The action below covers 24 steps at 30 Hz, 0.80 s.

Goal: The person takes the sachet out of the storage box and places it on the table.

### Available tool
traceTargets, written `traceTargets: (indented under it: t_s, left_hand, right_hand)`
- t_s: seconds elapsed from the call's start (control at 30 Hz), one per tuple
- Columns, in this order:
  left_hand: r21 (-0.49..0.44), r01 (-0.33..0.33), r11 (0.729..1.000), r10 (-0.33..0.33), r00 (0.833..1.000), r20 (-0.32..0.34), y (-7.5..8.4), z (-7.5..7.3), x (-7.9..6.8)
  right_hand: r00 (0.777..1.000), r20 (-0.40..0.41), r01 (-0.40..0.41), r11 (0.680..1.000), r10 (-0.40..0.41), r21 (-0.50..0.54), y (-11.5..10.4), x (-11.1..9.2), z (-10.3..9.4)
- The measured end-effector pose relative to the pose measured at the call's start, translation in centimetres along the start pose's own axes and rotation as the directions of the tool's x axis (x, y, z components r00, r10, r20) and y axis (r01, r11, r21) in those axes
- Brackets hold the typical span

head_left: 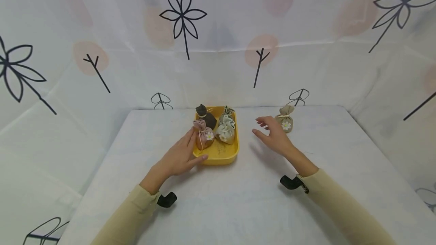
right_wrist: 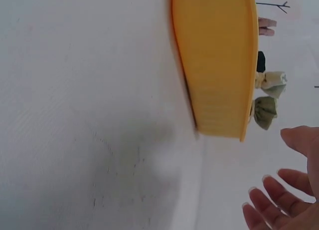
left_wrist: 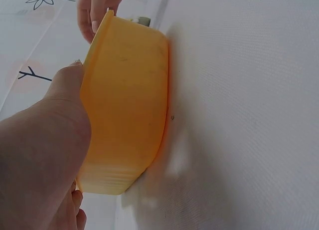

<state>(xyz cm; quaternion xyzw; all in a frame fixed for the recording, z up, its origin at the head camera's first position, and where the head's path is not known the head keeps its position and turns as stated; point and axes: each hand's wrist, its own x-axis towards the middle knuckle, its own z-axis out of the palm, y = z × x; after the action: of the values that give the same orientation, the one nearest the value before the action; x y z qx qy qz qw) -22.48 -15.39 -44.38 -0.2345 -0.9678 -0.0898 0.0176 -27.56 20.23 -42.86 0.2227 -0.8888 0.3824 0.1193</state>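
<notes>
A yellow plastic tray (head_left: 220, 151) stands on the table with several small drawstring pouches in it. A dark pouch (head_left: 209, 119) and a pink pouch with a white flower (head_left: 203, 137) are on its left side. On its right side, a pale pouch (head_left: 226, 131) stands in front of a green patterned pouch (head_left: 227, 112). My left hand (head_left: 180, 156) rests against the tray's near left corner, fingers extended along the side and thumb at the front rim. My right hand (head_left: 275, 136), fingers spread and slightly bent, hovers empty between the tray and an olive pouch with a white flower (head_left: 287, 124).
A white cloth covers the table (head_left: 218, 199). Behind it hangs a white curtain (head_left: 218, 75) printed with flowers and twigs. The olive pouch stands alone at the back right, partly behind my right hand. A black wrist mount (head_left: 290, 182) sticks out from the right sleeve.
</notes>
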Motion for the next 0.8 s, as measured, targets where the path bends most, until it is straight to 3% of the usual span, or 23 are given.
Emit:
traceTargets:
  t_s: [0.5, 0.8]
  left_hand:
    - [-0.016, -0.009, 1.0, 0.009, 1.0, -0.001, -0.1, 0.0, 0.0]
    - [-0.009, -0.005, 1.0, 0.005, 1.0, 0.003, -0.1, -0.1, 0.0]
  right_hand:
    - [0.998, 0.034, 0.053, 0.998, -0.054, 0.025, -1.9, 1.8, 2.9]
    - [0.998, 0.051, 0.039, 0.998, -0.041, 0.056, -3.0, 3.1, 4.6]
